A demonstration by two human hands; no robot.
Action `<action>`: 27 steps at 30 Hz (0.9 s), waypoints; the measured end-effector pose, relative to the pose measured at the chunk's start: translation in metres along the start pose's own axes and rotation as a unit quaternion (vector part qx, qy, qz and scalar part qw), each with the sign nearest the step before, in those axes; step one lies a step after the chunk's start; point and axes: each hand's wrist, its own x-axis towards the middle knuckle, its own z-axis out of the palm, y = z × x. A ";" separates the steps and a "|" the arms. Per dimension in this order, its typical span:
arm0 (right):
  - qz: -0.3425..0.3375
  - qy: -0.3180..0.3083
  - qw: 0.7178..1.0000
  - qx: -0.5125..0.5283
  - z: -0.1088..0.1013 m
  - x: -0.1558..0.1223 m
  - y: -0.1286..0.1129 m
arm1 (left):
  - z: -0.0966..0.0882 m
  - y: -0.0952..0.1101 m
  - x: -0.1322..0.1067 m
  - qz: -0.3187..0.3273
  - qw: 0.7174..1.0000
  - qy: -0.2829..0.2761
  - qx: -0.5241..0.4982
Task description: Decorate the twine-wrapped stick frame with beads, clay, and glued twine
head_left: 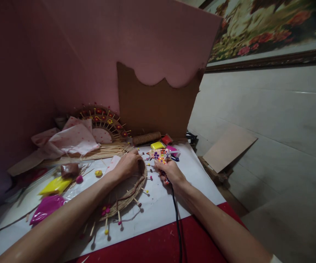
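In my right hand (pixel 171 171) is a flower-patterned hot glue gun (pixel 159 155), its nozzle aimed left and its black cord running down off the table. A pale glue stick pokes out of its back. My left hand (pixel 127 163) is closed at the far end of a curved, straw-coloured woven frame (pixel 125 206). Its fingertips pinch a brown cord (pixel 130 192) that lies along the frame in a wavy line. Short sticks tipped with pink, yellow and brown balls stick out around the frame's edge. My left forearm covers part of it.
A decorated fan-shaped piece (pixel 108 118) leans at the back beside a pale dotted cloth (pixel 70 138). Yellow (pixel 55 185) and magenta (pixel 47 209) clay packets lie left. A twine roll (pixel 147 137) rests before the brown cardboard (pixel 158 106). White paper (pixel 158 219) covers a red surface.
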 end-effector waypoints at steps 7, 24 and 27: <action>-0.033 -0.002 0.999 0.012 -0.002 0.002 0.003 | 0.000 -0.006 0.006 -0.022 0.999 0.042 0.007; -0.053 0.005 0.998 0.015 0.000 -0.006 0.002 | -0.016 -0.002 -0.009 0.039 0.996 0.006 0.081; -0.057 0.005 0.998 0.017 -0.001 -0.007 0.003 | -0.015 -0.001 -0.011 0.043 0.995 -0.001 0.091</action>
